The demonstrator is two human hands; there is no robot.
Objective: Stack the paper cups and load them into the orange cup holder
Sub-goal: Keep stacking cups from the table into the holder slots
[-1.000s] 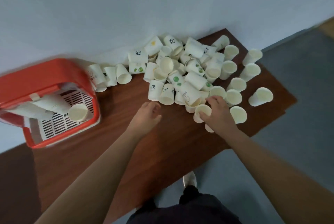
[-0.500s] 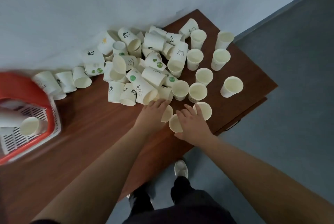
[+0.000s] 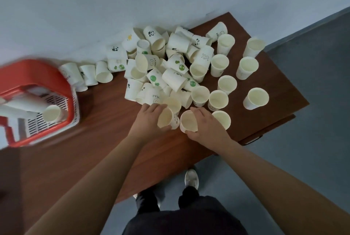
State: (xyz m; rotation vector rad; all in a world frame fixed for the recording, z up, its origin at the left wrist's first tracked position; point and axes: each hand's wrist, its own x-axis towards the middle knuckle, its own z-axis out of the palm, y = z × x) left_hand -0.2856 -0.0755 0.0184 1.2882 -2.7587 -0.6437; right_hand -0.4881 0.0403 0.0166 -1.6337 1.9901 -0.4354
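Note:
Several white paper cups (image 3: pixel 175 76) lie in a heap on the brown table (image 3: pixel 106 140) against the wall, with more standing upright to its right. My left hand (image 3: pixel 148 121) grips one tilted cup (image 3: pixel 165 118) at the near edge of the heap. My right hand (image 3: pixel 205 125) grips another cup (image 3: pixel 187 121) right beside it, mouth facing me. The orange cup holder (image 3: pixel 36 75) sits at the table's left, with a stack of nested cups (image 3: pixel 32 108) lying inside it.
Three cups (image 3: pixel 89 72) stand in a row between the holder and the heap. An upright cup (image 3: pixel 222 119) is just right of my right hand. The table's right corner and front edge are close; grey floor and my feet lie below.
My left hand has closed around a cup and tipped it up. My right hand has lifted its cup beside it. The view has shifted, so the holder shows more fully.

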